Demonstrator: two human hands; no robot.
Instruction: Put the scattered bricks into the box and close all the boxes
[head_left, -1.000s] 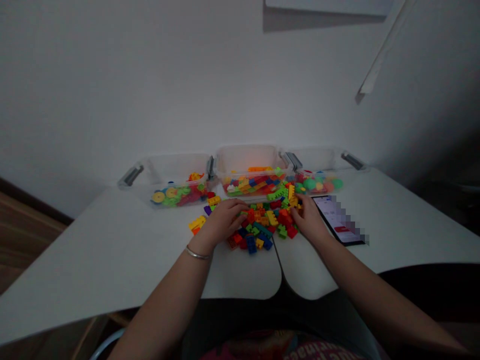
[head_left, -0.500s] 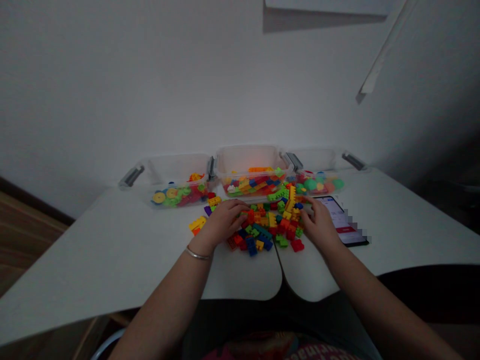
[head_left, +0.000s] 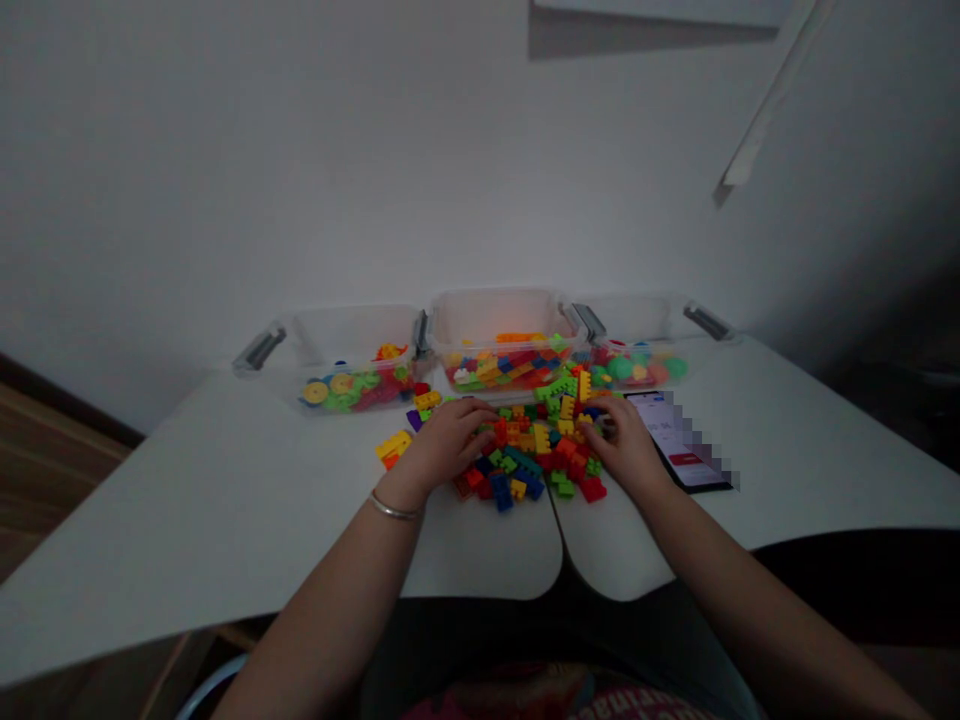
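A loose heap of colourful plastic building bricks (head_left: 525, 455) lies on the white desk (head_left: 225, 480), in front of the bins. My left hand (head_left: 446, 445) rests palm down on the heap's left edge, with a thin metal bangle (head_left: 395, 510) on its wrist. My right hand (head_left: 626, 445) has its fingertips among the bricks on the heap's right side. Neither hand shows a brick held apart from the heap, and the fingers hide what lies beneath them. A yellow brick (head_left: 394, 445) lies alone to the left of my left hand.
Three clear plastic bins with grey handles stand in a row at the back: one with wheels and bricks (head_left: 349, 375), one with bricks (head_left: 502, 355), one with coloured balls (head_left: 637, 365). A smartphone (head_left: 679, 440) lies to the right of my right hand. A wall rises behind the desk.
My right hand has moved left, deeper into the heap, and the bricks near it have shifted. My left hand has stayed almost still.
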